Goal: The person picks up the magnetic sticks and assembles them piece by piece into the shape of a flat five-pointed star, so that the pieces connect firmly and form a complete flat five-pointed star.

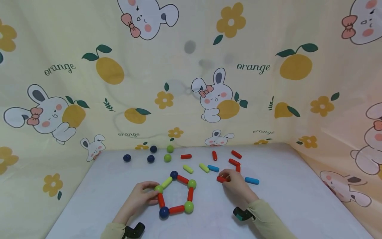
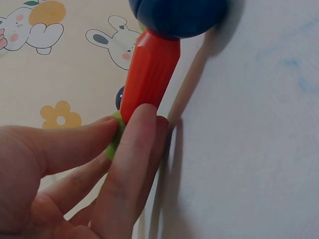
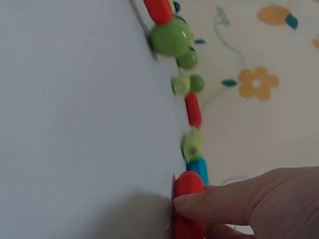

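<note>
A five-sided ring of balls and rods lies on the white table, with dark blue balls (image 1: 164, 212), green balls (image 1: 189, 206), several red rods (image 1: 176, 209) and one yellow-green rod (image 1: 166, 182). My left hand (image 1: 140, 196) pinches the ring's left green ball (image 1: 159, 188) between thumb and fingers. The left wrist view shows those fingers also beside a red rod (image 2: 151, 74), which joins a dark blue ball (image 2: 179, 15). To the right of the ring, my right hand (image 1: 236, 184) pinches a loose red rod (image 1: 221, 179) at the tabletop; part of that rod is hidden by the fingers.
Loose dark blue balls (image 1: 127, 158) and green balls (image 1: 167, 157) sit at the back left. Behind the right hand lie red rods (image 1: 214, 155), yellow-green rods (image 1: 188, 169) and a blue rod (image 1: 213, 168). Another blue rod (image 1: 252, 181) is right of it. A printed curtain (image 1: 185, 116) hangs behind the table.
</note>
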